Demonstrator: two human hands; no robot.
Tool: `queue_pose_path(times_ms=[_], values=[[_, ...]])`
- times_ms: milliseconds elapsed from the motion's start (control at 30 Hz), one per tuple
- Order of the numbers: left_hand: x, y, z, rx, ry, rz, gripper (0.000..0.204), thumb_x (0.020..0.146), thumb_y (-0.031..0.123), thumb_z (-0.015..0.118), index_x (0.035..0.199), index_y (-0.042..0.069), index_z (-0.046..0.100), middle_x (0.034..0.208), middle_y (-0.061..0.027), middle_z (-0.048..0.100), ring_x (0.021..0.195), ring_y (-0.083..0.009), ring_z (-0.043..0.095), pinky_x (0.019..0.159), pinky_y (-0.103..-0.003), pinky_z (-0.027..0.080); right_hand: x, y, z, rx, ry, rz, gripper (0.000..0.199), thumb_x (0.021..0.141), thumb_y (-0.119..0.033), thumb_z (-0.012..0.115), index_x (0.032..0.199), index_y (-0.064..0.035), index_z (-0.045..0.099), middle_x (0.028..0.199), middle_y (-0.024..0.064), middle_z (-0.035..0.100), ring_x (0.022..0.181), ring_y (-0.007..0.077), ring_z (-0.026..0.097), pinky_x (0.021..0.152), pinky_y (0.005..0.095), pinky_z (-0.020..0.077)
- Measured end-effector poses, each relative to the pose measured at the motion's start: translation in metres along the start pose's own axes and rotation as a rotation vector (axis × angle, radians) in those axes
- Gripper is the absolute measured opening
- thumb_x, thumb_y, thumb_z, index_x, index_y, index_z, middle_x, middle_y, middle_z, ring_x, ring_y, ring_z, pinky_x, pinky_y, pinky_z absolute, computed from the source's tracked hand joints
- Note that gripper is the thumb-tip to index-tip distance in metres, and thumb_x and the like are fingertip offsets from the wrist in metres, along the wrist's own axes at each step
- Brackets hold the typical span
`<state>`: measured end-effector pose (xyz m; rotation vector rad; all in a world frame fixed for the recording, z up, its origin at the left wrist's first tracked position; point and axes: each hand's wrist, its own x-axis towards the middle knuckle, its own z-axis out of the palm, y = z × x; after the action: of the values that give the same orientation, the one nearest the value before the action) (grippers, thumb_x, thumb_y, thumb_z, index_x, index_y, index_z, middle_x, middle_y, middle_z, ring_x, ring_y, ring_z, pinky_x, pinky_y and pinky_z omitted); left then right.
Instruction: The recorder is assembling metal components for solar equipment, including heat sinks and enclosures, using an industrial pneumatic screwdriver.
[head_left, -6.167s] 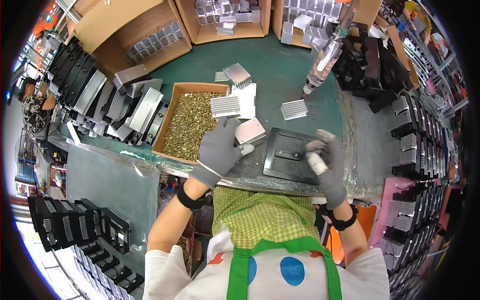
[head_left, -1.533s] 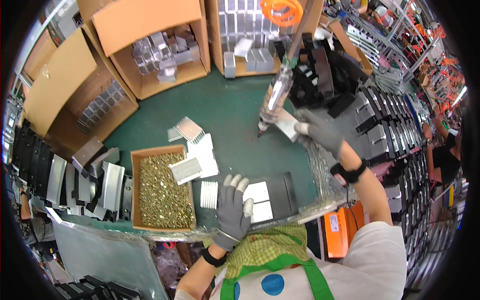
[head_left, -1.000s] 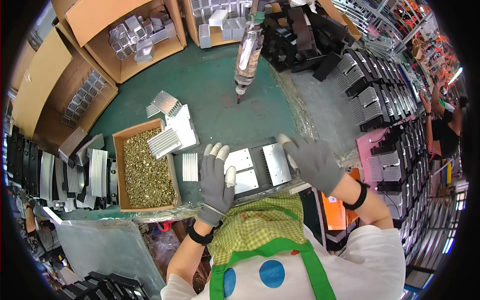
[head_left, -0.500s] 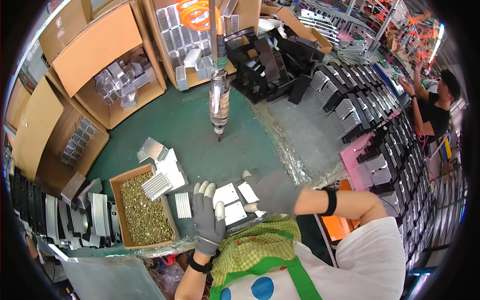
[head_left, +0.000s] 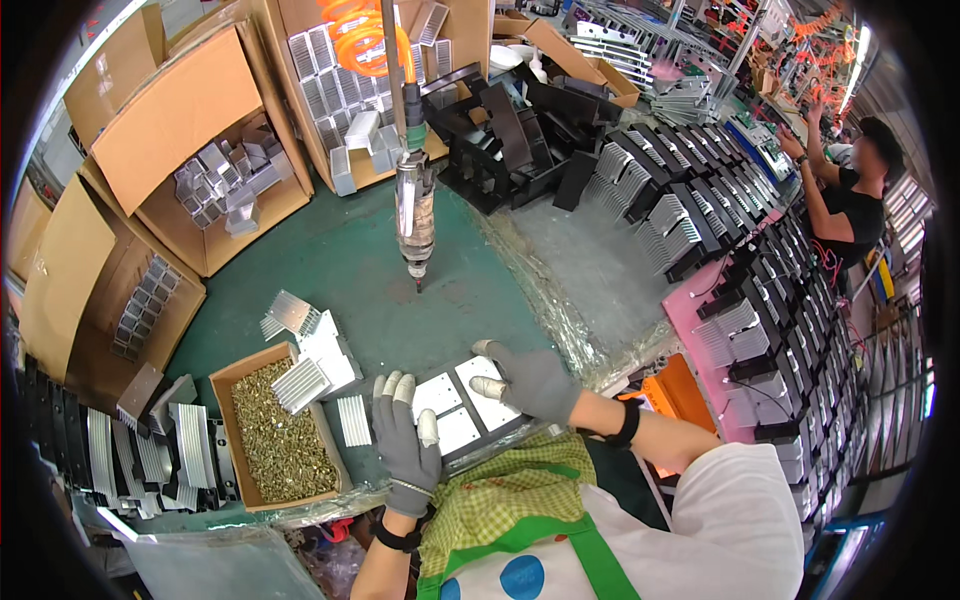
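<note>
My left hand (head_left: 405,430), in a grey glove with pale fingertips, lies flat with its fingers stretched out. Its thumb touches the left side of a black panel (head_left: 463,408) at the table's near edge. Several silver metal plates with small holes lie on the panel: two at the left, such as the near one (head_left: 458,431), and a longer right-hand metal plate (head_left: 487,405). My gloved right hand (head_left: 535,385) grips that longer plate, its thumb on the face and a finger at the far edge. Its other fingers are hidden.
A power screwdriver (head_left: 415,225) hangs over the green table. Left of my hands stand a box of brass-coloured screws (head_left: 275,430) and finned heat sinks (head_left: 325,355). Cardboard boxes (head_left: 180,125) line the far side. Black assemblies (head_left: 760,350) fill the right, where a person (head_left: 850,200) stands.
My right thumb has moved from the near end of the right-hand plate up onto its face, and more of that plate shows. The view has shifted slightly; my left hand stays beside the panel.
</note>
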<state>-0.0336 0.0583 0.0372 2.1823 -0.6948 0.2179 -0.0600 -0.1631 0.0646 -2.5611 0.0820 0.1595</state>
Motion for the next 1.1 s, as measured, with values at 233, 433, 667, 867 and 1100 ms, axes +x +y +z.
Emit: queue_pose_path(times_ms=[233, 433, 667, 867, 1100], values=[[0.001, 0.005, -0.008, -0.086, -0.011, -0.029, 0.051, 0.097, 0.023, 0.05, 0.136, -0.01, 0.047, 0.14, -0.0301, 0.044, 0.136, -0.0474, 0.038, 0.114, -0.051, 0.03, 0.118, 0.036, -0.141, 0.003, 0.765, 0.013, 0.049, 0.089, -0.041, 0.068, 0.124, -0.0083, 0.054, 0.116, 0.0125, 0.066, 0.116, 0.0334, 0.059, 0.093, 0.0487, 0.0474], [0.0, 0.018, -0.03, -0.135, 0.014, -0.082, 0.053, 0.097, 0.024, 0.05, 0.137, -0.01, 0.045, 0.144, -0.0303, 0.041, 0.138, -0.0459, 0.037, 0.115, -0.048, 0.029, 0.18, 0.045, -0.187, -0.071, 0.512, 0.133, 0.04, 0.09, -0.042, 0.064, 0.117, -0.0121, 0.062, 0.108, 0.0146, 0.066, 0.105, 0.0364, 0.063, 0.09, 0.0446, 0.0493], [0.004, 0.02, -0.053, -0.246, 0.085, -0.119, 0.049, 0.098, 0.021, 0.048, 0.139, -0.006, 0.045, 0.144, -0.0248, 0.044, 0.134, -0.0381, 0.043, 0.113, -0.044, 0.032, 0.05, -0.015, -0.139, -0.446, 0.656, -0.555, 0.017, 0.085, -0.019, 0.066, 0.1, -0.0136, 0.06, 0.089, 0.007, 0.057, 0.086, 0.0272, 0.061, 0.071, 0.0412, 0.0499], [0.002, 0.032, -0.049, -0.644, 0.037, -0.252, 0.056, 0.101, 0.018, 0.047, 0.149, -0.008, 0.032, 0.148, -0.0228, 0.042, 0.136, -0.0313, 0.044, 0.114, -0.04, 0.033, -0.049, -0.041, -0.061, -0.296, 0.243, -0.545, 0.024, 0.079, -0.021, 0.071, 0.097, -0.0126, 0.058, 0.074, 0.0037, 0.057, 0.062, 0.0241, 0.062, 0.052, 0.036, 0.0461], [0.004, 0.03, -0.028, -0.464, 0.02, -0.189, 0.07, 0.098, 0.027, 0.056, 0.148, -0.012, 0.027, 0.148, -0.0299, 0.041, 0.138, -0.0397, 0.041, 0.114, -0.042, 0.032, -0.048, -0.078, -0.013, 0.053, 0.031, -0.342, 0.019, 0.092, -0.023, 0.061, 0.105, -0.0096, 0.057, 0.088, 0.0092, 0.067, 0.067, 0.0304, 0.067, 0.056, 0.0433, 0.0493]])
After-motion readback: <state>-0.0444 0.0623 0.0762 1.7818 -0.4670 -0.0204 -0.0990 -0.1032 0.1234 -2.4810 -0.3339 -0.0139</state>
